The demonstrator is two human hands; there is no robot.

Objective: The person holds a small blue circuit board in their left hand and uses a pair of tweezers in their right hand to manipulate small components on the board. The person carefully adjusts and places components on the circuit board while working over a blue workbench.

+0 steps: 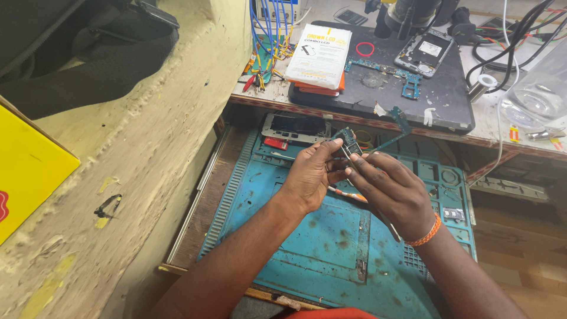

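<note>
My left hand (312,174) pinches a small dark phone circuit board (349,142) between thumb and fingers, held above a blue repair mat (307,236). My right hand (393,192) meets it from the right, fingers on the board's edge, with a thin metal tool (387,223) running down under the palm. An orange-and-white stick-like tool (348,194) shows between the two hands. An orange band sits on my right wrist.
A phone frame (295,127) lies at the mat's far edge. On the upper bench sit a black mat (449,94), a white package (319,54), a long circuit board (384,71), an opened phone (425,52), cables and a clear container (537,94). A rough wall stands left.
</note>
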